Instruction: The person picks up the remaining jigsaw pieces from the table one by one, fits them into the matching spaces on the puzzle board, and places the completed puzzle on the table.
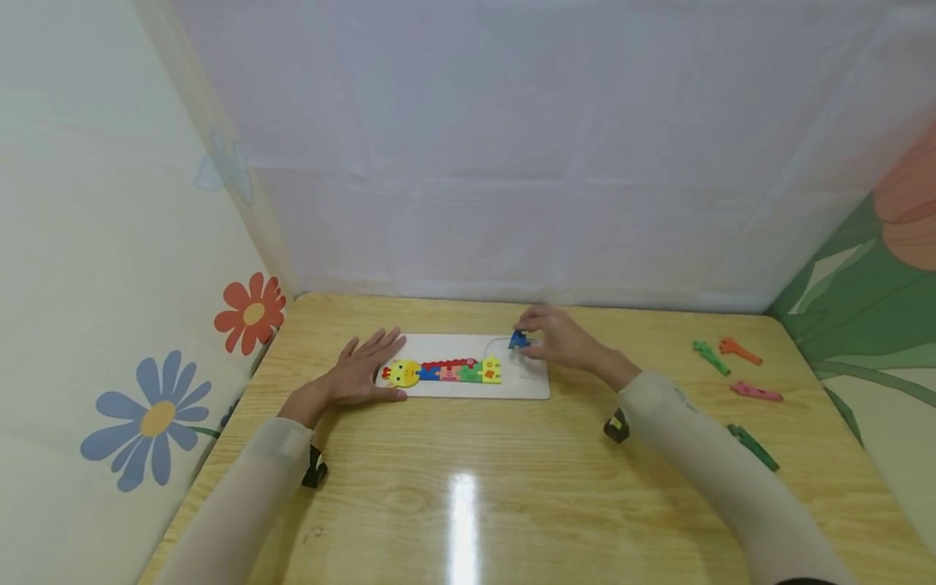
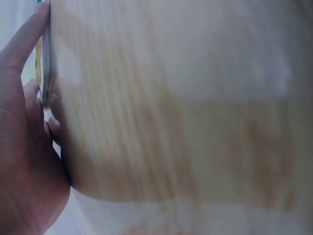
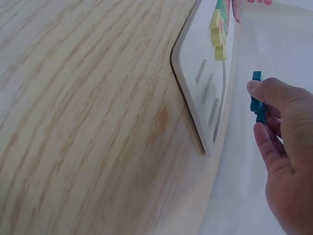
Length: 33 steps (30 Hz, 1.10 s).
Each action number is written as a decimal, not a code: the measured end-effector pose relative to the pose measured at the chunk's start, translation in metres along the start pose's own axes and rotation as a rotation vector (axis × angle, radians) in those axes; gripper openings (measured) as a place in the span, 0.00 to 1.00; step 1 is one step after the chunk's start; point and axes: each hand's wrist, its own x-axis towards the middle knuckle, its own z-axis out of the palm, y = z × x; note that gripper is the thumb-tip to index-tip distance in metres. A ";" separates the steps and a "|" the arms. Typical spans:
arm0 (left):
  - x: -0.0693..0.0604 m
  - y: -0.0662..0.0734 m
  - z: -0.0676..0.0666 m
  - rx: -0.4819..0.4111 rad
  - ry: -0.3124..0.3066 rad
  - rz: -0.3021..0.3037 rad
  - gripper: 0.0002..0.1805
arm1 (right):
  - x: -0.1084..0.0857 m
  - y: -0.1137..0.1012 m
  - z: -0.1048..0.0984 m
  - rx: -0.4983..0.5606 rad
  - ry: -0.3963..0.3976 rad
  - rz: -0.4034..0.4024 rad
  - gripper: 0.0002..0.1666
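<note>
A white puzzle board (image 1: 453,392) lies on the table with a giraffe in bright joined pieces: a yellow head (image 1: 403,373), a neck of several colours and a yellow piece (image 1: 491,370) at its right end. My left hand (image 1: 361,371) rests with spread fingers on the board's left end, its thumb along the near edge. Above the right end, my right hand (image 1: 559,337) pinches a blue puzzle piece (image 1: 518,340) between thumb and fingers. In the right wrist view that blue piece (image 3: 256,98) is held apart from the board, whose bare end (image 3: 195,93) shows recessed slots.
To the right lie several loose pieces: a light green one (image 1: 712,357), an orange one (image 1: 741,351), a pink one (image 1: 756,392) and a dark green one (image 1: 753,447). A pale cloth (image 1: 468,203) stands behind the wooden table (image 1: 409,487), with flowered sheets at both sides.
</note>
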 end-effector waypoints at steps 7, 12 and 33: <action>0.001 0.001 -0.001 -0.004 0.006 0.000 0.61 | 0.004 -0.003 0.001 0.004 -0.015 0.013 0.26; 0.001 0.002 -0.001 -0.006 0.004 -0.001 0.62 | 0.008 -0.002 0.005 0.003 -0.023 0.017 0.26; 0.000 0.000 0.001 0.000 0.025 0.006 0.62 | 0.015 -0.008 0.019 0.081 -0.016 0.027 0.26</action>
